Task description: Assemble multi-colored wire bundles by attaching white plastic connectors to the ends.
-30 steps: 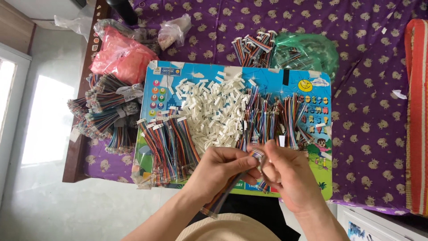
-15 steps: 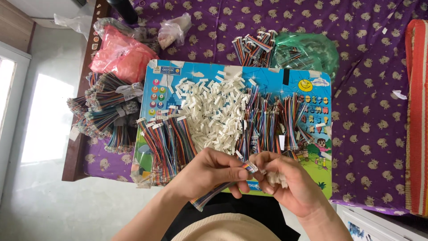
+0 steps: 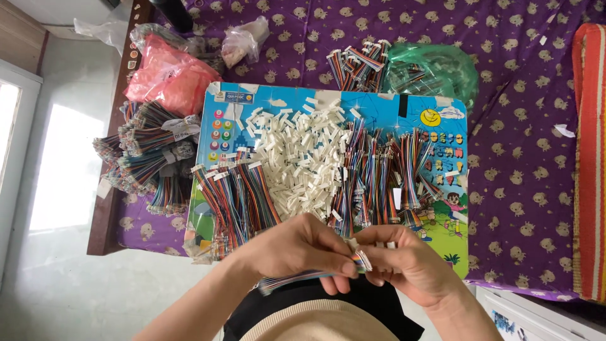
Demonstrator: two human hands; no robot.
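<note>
Rainbow ribbon cable (image 3: 297,280) pinched at connector end by fingers of left hand (image 3: 297,249) and right hand (image 3: 410,262), held above near edge of blue board (image 3: 442,107); white connector pile (image 3: 303,158) beyond.

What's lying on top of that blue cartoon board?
On the blue board lie a heap of small white connectors and bundles of rainbow ribbon wires, one left, more right. They cover most of its picture; its near edge hides behind the hands.

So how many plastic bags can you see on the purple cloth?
3 that show: a pink bag at the board's upper left, a small clear bag just right of it, and a green bag at the top. Others may be hidden.
</note>
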